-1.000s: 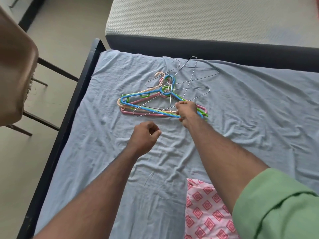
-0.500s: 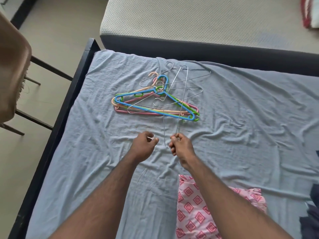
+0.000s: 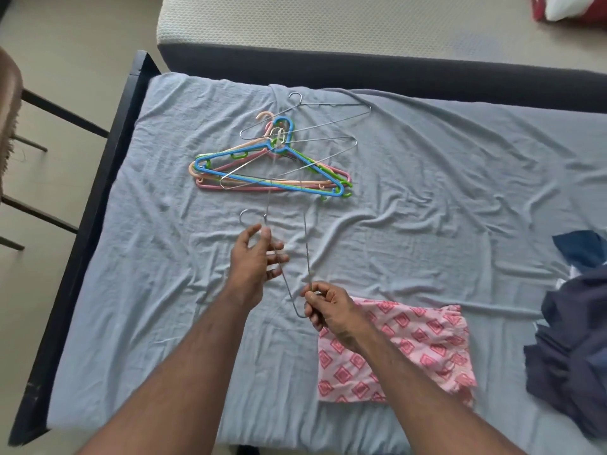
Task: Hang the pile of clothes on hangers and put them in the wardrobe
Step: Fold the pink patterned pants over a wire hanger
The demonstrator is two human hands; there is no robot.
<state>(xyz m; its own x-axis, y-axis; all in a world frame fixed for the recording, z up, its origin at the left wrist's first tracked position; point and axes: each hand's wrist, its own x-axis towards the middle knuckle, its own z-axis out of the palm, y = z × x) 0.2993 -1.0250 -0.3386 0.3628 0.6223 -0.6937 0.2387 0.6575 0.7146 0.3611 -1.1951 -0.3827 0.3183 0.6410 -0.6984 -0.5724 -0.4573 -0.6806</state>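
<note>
- The right hand (image 3: pixel 328 307) reaches forward from the near right on a bare forearm. Its thumb and curled fingers pinch the near corner of a thin wire hanger (image 3: pixel 307 257).
- The left hand (image 3: pixel 254 257) is raised just left of that hanger, fingers spread and relaxed, wide and holding nothing. Its fingertips lie close to the wire; I cannot tell whether they touch it.
- The wire hanger's long axis runs near to far over the sheet. Its hook (image 3: pixel 244 216) curls at the far left, beyond the left hand.
- Farther off lies a pile of hangers (image 3: pixel 272 169): flat plastic ones in blue, green, peach and pink, with bare metal ones crossing them, hooks pointing far.
- All rest on a wrinkled grey-blue sheet (image 3: pixel 443 198) over a dark-framed bed.
- A pink cloth (image 3: pixel 410 349) with a diamond print lies flat at near right, beneath the right wrist.
- Dark navy clothes (image 3: pixel 571 356) are heaped at the right edge.
</note>
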